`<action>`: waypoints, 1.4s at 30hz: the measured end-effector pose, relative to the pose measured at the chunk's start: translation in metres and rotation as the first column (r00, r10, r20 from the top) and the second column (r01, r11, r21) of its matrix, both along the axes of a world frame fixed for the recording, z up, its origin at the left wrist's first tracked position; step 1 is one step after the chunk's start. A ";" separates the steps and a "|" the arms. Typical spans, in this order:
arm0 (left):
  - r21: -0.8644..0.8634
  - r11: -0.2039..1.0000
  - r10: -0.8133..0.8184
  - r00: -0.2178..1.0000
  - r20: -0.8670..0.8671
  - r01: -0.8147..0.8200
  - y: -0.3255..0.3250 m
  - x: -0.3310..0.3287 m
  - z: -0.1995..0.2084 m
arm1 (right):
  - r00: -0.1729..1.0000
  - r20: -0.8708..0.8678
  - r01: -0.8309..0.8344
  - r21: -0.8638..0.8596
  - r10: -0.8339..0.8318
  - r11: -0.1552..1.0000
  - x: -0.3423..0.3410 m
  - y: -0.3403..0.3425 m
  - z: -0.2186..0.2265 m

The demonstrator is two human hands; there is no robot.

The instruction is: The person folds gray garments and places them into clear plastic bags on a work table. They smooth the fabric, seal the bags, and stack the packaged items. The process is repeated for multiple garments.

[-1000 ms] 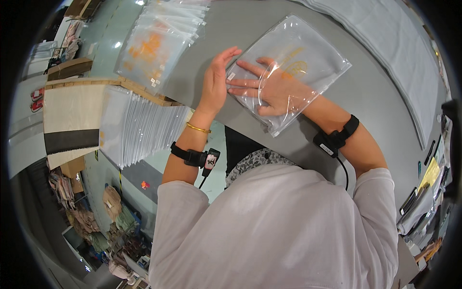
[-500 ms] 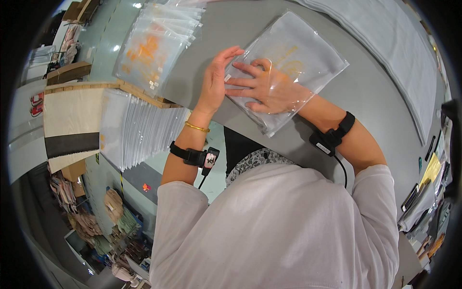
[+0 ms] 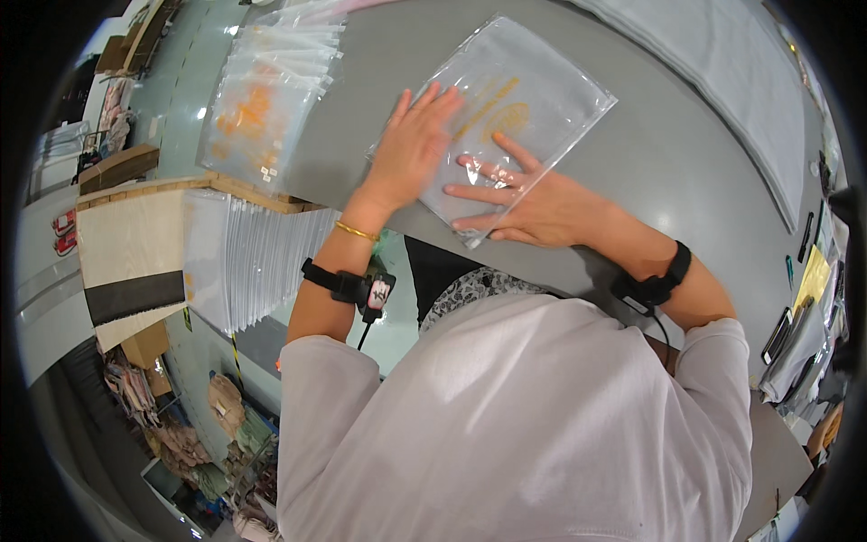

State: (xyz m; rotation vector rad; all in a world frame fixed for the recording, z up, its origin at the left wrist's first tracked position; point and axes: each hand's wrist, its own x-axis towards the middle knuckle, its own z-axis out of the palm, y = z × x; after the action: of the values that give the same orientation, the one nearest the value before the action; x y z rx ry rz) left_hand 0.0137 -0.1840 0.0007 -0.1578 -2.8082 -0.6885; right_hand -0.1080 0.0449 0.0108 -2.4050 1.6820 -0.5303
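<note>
Grey and smooth, the tabletop (image 3: 668, 185) spans the upper picture, with pale flat sheeting (image 3: 722, 86) along its far right. To the left, a tight row of packed bags (image 3: 275, 262) stands on edge by a wooden panel (image 3: 131, 237), and beyond it a fanned pile (image 3: 248, 117) with orange prints lies spread out. The clear bag (image 3: 551, 81) lies flat and slanted on the tabletop, in front of the person, one corner toward the near edge.

The hands' places on it have changed. Half a second ago the right hand (image 3: 551, 210) lay well under the film; now most of it is outside, its fingers spread across the bag's near right side, glints of film crossing some of them. The left hand (image 3: 411, 149), then beside the left edge, now lies over that side, blurred, fingers extended and slightly parted, seemingly pinching nothing. I judge that the reaching-in is mostly over and the bag is being handled from both sides.

Smallest is the yellow print (image 3: 508, 119), now uncovered between the hands.
</note>
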 end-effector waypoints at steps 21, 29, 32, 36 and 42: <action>-0.261 0.954 -0.145 0.989 0.018 0.145 0.056 -0.003 0.018 | 0.792 -0.077 0.586 -0.186 -0.606 0.789 -0.067 0.063 0.003; -0.068 0.953 -0.282 0.948 0.147 0.294 0.040 0.079 0.041 | 0.791 -0.024 0.587 -0.251 -0.611 0.770 -0.071 0.057 -0.016; -0.169 0.943 -0.293 0.956 -0.006 0.288 0.039 0.092 0.031 | 0.880 0.009 0.465 -0.230 -0.476 0.855 -0.050 0.059 -0.007; -0.316 0.915 -0.301 0.946 -0.120 0.251 0.044 0.091 0.017 | 0.968 0.139 0.234 -0.205 -0.209 0.950 0.017 0.036 -0.006; -0.260 0.958 -0.164 0.977 -0.133 0.125 0.056 0.095 0.010 | 0.992 -0.125 -0.021 -0.360 -0.025 0.933 0.033 -0.002 -0.007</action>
State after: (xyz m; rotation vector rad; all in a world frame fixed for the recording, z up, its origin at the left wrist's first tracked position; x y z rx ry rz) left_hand 0.1087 -0.1284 0.0103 -0.4470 -2.7421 -0.3304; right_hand -0.0745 0.0433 0.0033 -2.7443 1.7695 -0.7619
